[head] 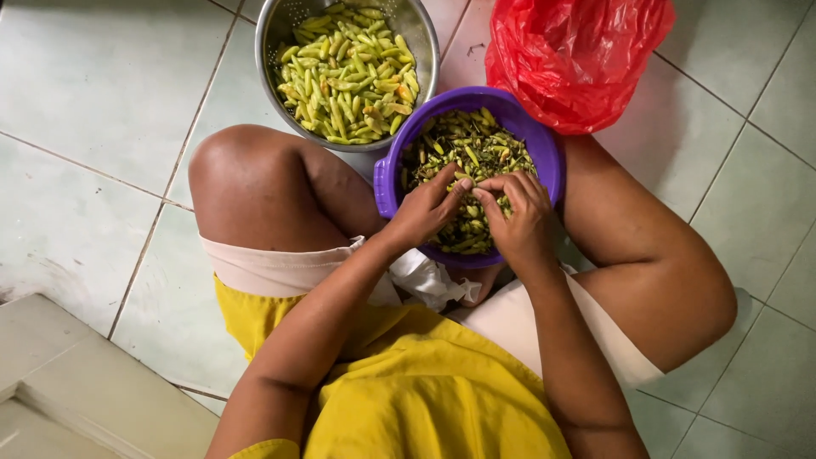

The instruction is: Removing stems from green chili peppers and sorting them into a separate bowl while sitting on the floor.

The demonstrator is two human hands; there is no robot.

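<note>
Pale floor tiles are surrounding the seated person, whose purple basin is sitting straight ahead between the knees. Both hands are meeting over it, left hand and right hand fingertips together, pinching one small green chili equally near to each

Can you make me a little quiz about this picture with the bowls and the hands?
1. True or false: both hands, the left hand and the right hand, are over the purple bowl.
2. Which container holds the pale green chillies? A) the metal colander B) the red plastic bag C) the purple bowl
3. Fill in: the containers sit on a floor of pale ______.

Key
1. True. The fingertips meet above the darker green bits in it.
2. A. The colander sits just beyond the purple bowl.
3. Tiles.
</note>
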